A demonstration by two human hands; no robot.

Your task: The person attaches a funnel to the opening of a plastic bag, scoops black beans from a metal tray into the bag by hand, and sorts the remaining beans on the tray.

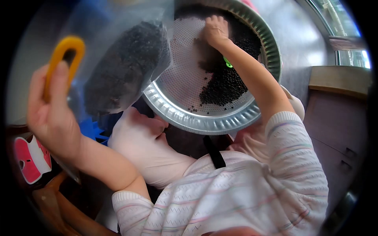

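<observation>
A round metal tray [167, 111] with a fluted rim and a perforated base holds a heap of small dark beads [226, 86]. Over the tray's far part, my right hand [217, 30] is curled down at the dark beads, and whatever its fingers hold is hidden. At the left, my left hand [53, 106] grips a yellow oval handle [73, 40], raised beside a clear plastic bag [170, 51] with dark contents. The bag overlaps the tray's left side. A small green object [227, 62] shows beside my right forearm.
My legs lie beneath the tray. A red and white object [29, 161] and curved wooden furniture [59, 200] stand at the lower left, with blue plastic [89, 129] above them. A cabinet [334, 122] is at the right, below a window [346, 23].
</observation>
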